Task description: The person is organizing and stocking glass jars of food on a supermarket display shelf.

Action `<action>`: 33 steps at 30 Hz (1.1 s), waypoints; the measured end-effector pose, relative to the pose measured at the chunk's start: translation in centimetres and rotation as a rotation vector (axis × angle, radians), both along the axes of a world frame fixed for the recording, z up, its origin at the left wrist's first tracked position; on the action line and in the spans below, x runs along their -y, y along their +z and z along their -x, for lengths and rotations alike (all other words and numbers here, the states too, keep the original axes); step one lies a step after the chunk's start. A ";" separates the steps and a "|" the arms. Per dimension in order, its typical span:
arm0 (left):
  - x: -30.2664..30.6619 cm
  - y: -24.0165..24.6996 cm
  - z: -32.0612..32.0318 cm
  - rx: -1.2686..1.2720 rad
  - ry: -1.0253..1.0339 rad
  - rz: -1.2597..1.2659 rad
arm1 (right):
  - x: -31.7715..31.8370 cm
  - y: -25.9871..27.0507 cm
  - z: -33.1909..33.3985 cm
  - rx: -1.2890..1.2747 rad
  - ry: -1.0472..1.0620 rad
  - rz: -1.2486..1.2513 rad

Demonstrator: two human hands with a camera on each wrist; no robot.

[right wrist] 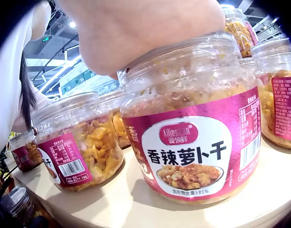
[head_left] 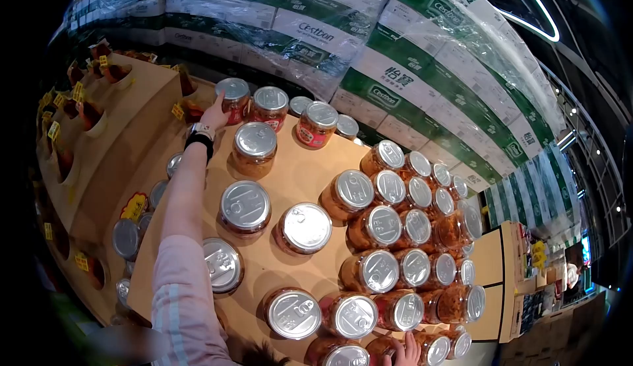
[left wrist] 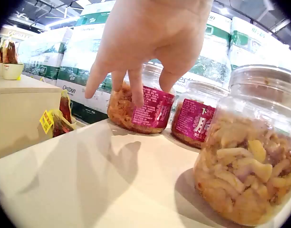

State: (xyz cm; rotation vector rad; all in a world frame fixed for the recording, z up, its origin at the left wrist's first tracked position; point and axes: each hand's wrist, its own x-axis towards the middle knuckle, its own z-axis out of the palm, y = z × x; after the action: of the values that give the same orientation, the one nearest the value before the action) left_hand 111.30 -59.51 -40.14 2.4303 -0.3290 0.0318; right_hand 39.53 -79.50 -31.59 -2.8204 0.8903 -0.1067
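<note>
At the far left corner of the display top, my left hand [head_left: 214, 117] reaches to a silver-lidded jar [head_left: 233, 90]. Its fingers are spread and hang before that pink-labelled jar [left wrist: 152, 110] in the left wrist view, where the hand [left wrist: 152, 33] covers part of the lid. My right hand [head_left: 407, 351] is among jars at the bottom edge, with relaxed fingers near a lid [head_left: 437, 351]. In the right wrist view the heel of the hand [right wrist: 140, 33] lies over a pink-labelled jar [right wrist: 190, 137]; its fingertips are hidden.
Clustered and partly stacked jars [head_left: 382, 225] fill the right side of the wooden top [head_left: 300, 168]; others stand singly at centre. Lower jars [head_left: 125, 237] and tagged goods on a shelf [head_left: 142, 95] are left. Film-wrapped cartons [head_left: 316, 33] stand behind.
</note>
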 end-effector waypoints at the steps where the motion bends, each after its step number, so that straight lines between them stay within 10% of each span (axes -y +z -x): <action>1: 0.2 0.3 0.2 -0.056 -0.043 0.024 | 0.0 0.2 -0.1 -0.002 -0.005 0.003; 9: 3.5 3.0 3.4 -0.093 -0.101 0.162 | -0.4 0.9 -0.3 -0.039 -0.013 0.019; 11: 4.6 4.3 5.2 -0.101 -0.381 0.379 | -0.4 1.2 -0.2 -0.048 -0.015 0.013; 13: 5.5 3.3 5.2 0.000 -0.586 -0.010 | -0.4 1.2 -0.1 -0.040 -0.006 0.005; 15: 5.4 7.8 11.0 0.024 -0.547 -0.433 | -0.7 1.9 -0.4 -0.063 -0.027 -0.009; 33: -4.4 2.5 4.0 0.366 0.070 -0.174 | -0.3 1.2 0.1 -0.077 0.002 0.066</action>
State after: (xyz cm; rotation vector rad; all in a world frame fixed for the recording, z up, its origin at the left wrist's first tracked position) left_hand 107.26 -55.07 -37.61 2.6024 -0.4226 0.5024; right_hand 39.47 -79.19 -30.40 -2.9041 0.9164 -0.0285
